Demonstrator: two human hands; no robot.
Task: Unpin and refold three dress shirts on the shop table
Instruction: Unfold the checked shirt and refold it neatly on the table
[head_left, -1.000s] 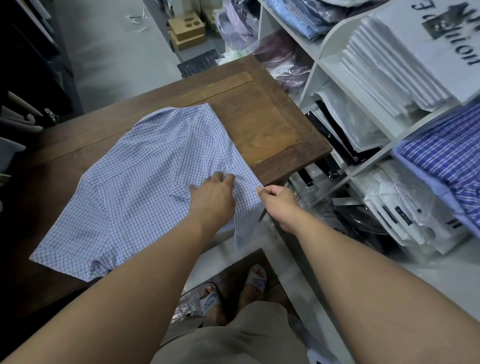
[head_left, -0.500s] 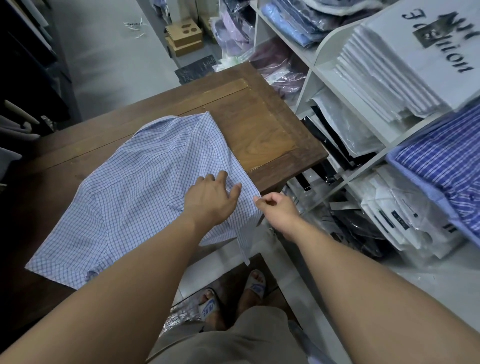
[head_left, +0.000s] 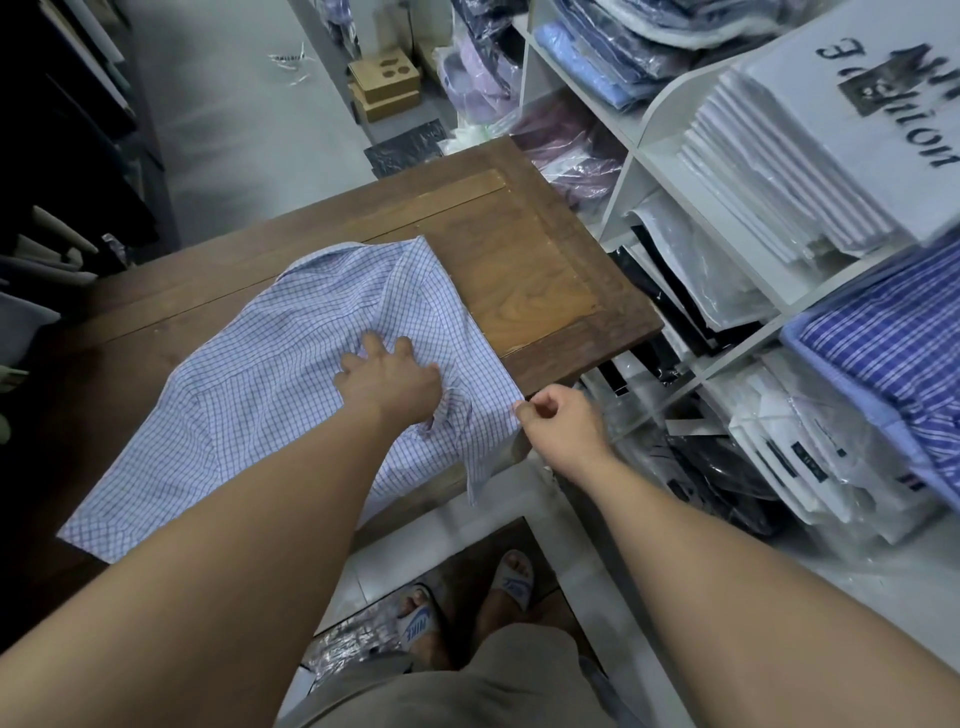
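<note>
Under left hand (head_left: 389, 387), shirt (head_left: 249, 395) folds hidden, right hand (head_left: 563, 423) pinches edge

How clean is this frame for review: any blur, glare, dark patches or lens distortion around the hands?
Head view: checked shirt, left hand and right hand are sharp and evenly lit; head view, its left edge falls into shadow; head view, wide-angle bending tilts the white shelves and swells the forearms; faint glare on the plastic-wrapped packs.
</note>
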